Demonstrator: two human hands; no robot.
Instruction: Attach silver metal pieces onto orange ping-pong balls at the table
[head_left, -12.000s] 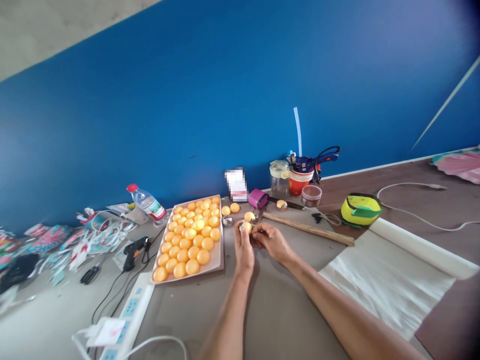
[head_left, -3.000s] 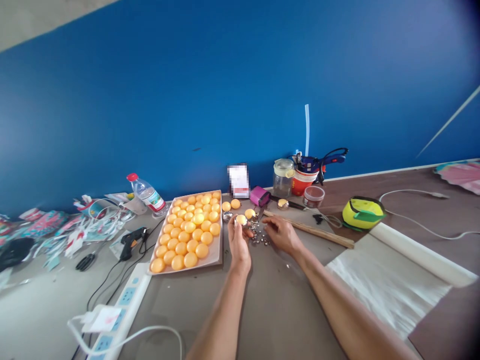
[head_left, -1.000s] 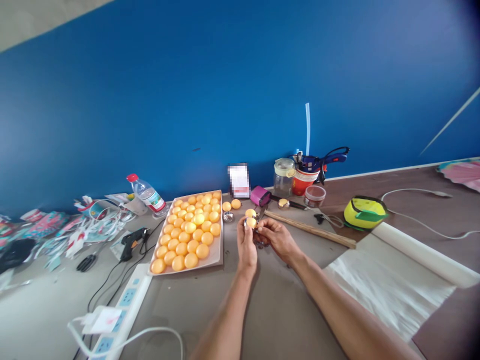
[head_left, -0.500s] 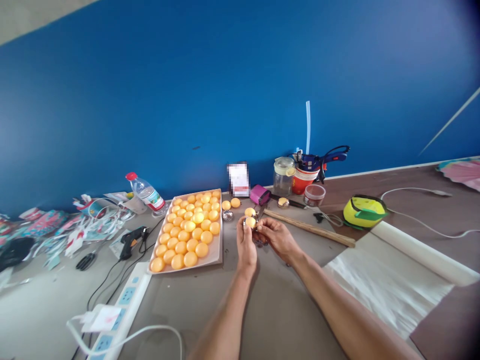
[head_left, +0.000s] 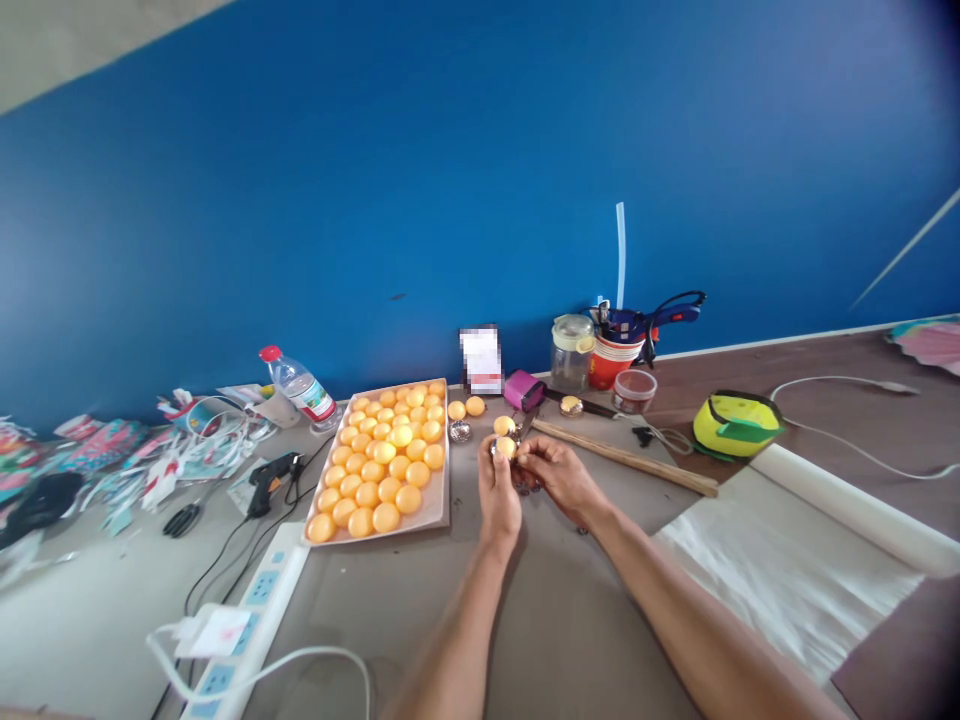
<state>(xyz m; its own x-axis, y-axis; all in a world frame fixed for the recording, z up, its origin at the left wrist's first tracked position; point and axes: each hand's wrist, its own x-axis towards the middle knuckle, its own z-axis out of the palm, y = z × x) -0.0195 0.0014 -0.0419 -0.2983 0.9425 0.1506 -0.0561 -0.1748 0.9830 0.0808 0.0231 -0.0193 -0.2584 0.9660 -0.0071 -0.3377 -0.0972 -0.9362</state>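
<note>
Flanking the held ball (head_left: 505, 448) are tray (head_left: 433, 508) and stick (head_left: 625, 457).

Soft light comes from the left, the far-left clutter (head_left: 103, 450) perhaps blurred.

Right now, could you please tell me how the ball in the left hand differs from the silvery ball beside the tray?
The held ball shows a bare orange top with silver at its edge, while the silvery ball looks mostly silver. The left hand grips the held ball; the silvery ball rests on the table. Both look round.
</note>
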